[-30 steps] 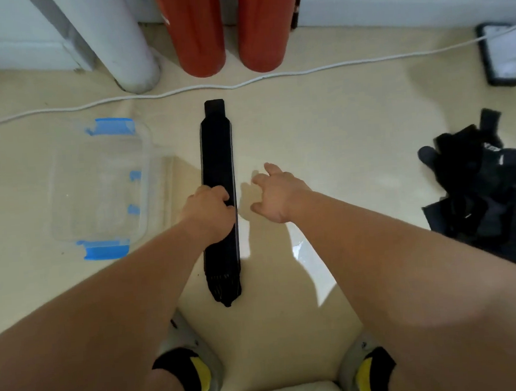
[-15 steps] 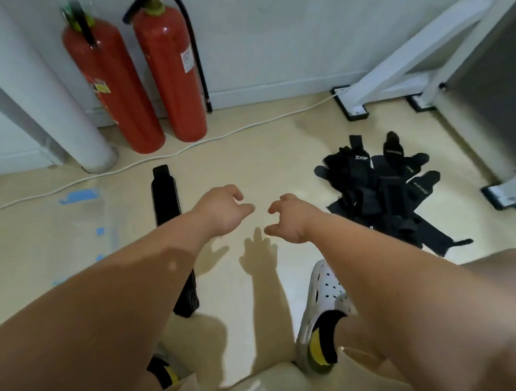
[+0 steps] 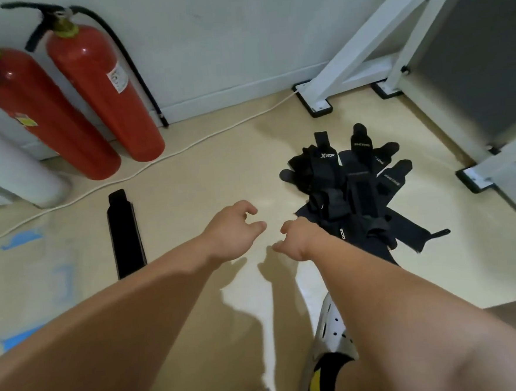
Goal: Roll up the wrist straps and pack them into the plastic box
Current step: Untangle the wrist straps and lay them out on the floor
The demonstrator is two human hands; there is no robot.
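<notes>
One black wrist strap (image 3: 125,235) lies flat and stretched out on the beige floor, left of my hands; its near end is hidden behind my left forearm. A pile of several black wrist straps (image 3: 354,194) lies to the right. The clear plastic box (image 3: 36,272) with blue clips sits at the far left, blurred and partly cut off. My left hand (image 3: 232,232) hovers over the bare floor with loosely curled fingers, holding nothing. My right hand (image 3: 299,238) hovers beside it at the pile's near-left edge, also holding nothing.
Two red fire extinguishers (image 3: 97,93) stand against the wall at the back left, next to a white pipe (image 3: 10,170). A white cable (image 3: 186,145) runs across the floor. White frame legs with black feet (image 3: 314,99) stand at the right. My white shoe (image 3: 331,343) is below.
My left hand has let go of the flat strap and both hands have moved right toward the pile. The view has swung right and up, so the box slid to the left edge.
</notes>
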